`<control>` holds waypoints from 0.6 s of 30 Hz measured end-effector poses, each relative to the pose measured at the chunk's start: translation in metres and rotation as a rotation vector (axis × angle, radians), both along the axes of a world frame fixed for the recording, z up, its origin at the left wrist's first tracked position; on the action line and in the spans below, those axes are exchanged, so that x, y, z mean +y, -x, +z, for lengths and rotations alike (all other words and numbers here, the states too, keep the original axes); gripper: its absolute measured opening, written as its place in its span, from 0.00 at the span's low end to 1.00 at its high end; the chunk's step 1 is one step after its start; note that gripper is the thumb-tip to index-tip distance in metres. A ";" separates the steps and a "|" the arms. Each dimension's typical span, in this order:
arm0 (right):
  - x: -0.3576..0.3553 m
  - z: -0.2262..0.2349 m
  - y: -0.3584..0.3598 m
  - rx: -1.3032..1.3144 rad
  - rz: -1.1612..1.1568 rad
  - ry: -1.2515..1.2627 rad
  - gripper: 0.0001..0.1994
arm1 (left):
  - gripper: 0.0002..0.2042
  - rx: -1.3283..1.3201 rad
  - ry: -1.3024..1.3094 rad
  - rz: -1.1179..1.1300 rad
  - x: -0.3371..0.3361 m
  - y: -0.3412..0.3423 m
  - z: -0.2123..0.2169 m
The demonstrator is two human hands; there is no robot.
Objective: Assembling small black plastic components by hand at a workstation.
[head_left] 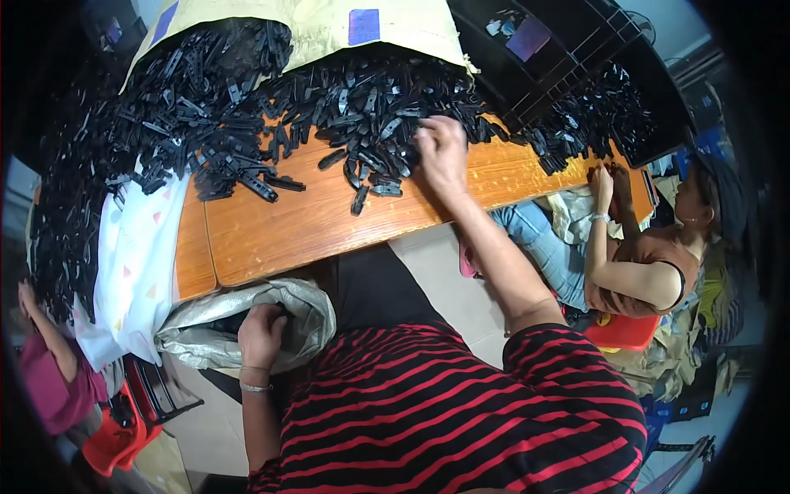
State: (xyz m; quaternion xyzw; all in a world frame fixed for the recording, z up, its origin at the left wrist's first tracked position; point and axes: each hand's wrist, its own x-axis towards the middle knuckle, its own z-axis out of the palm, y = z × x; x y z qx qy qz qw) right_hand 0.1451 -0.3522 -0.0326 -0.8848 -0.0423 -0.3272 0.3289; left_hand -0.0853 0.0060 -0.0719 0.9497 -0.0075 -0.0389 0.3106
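Observation:
Small black plastic clip-like pieces [374,152] lie heaped across the back of the wooden table [280,235]. At the front edge of that heap is my right hand [444,160], its fingers bent down among the pieces and slightly blurred. Whether it grips one does not show. Below the table edge, my left hand [261,336] is over the mouth of an open pale woven sack [317,329], fingers curled in. What they hold, if anything, is hidden. Dark contents show inside the sack.
A large pale sack [370,33] spills pieces at the back. A dark crate [559,58] lies tipped on the right. White patterned plastic [136,263] drapes over the left edge. One person [642,263] sits at right; another person's arm [49,337] shows at left.

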 end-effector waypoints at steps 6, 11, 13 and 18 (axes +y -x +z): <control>-0.104 0.002 -0.019 0.040 -0.426 0.252 0.15 | 0.10 0.058 0.034 0.000 -0.006 0.005 -0.005; -0.121 -0.008 -0.048 0.284 -0.422 0.155 0.21 | 0.09 0.072 0.037 -0.021 -0.005 0.011 -0.019; -0.113 -0.011 -0.051 0.304 -0.399 0.215 0.21 | 0.09 0.076 0.038 -0.020 -0.005 0.012 -0.022; -0.081 -0.016 -0.048 0.291 -0.301 0.131 0.19 | 0.08 0.124 0.046 -0.008 -0.008 0.010 -0.024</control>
